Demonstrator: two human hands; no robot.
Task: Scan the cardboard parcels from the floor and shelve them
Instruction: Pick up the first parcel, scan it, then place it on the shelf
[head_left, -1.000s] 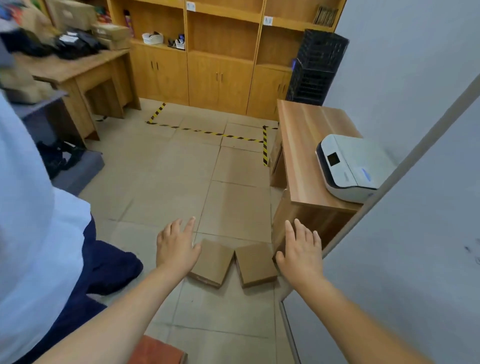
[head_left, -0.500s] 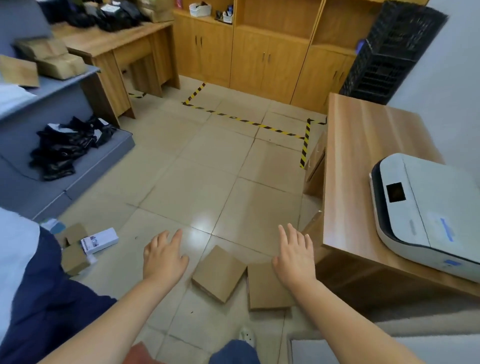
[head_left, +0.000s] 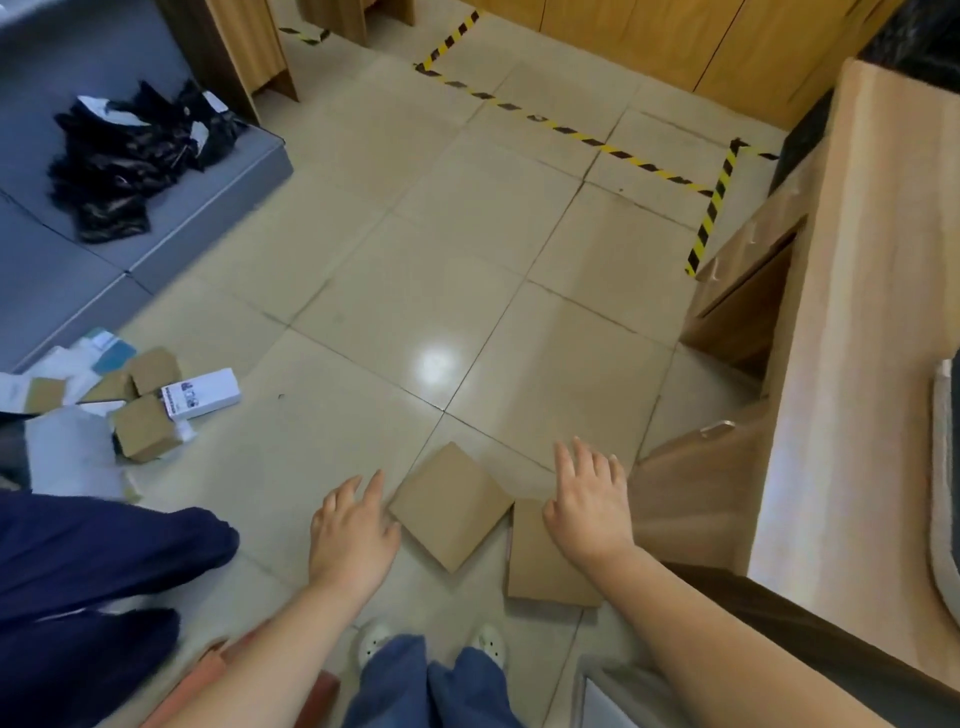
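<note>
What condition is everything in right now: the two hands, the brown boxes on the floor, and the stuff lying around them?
Left hand: open, fingers spread, beside the tilted box.
Right hand: open, over the second box.
Tilted flat brown cardboard parcel: closed, flat on the tiles.
Second flat brown cardboard parcel: closed, flat, partly hidden.
Small brown cardboard boxes: heaped loosely.
White printed carton: lying on its side.
Black plastic bags: piled on the grey shelf.

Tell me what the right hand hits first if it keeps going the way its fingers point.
Likely bare floor tile: the right hand hangs over the right parcel, fingers aimed past its far edge. Height is unclear.
</note>
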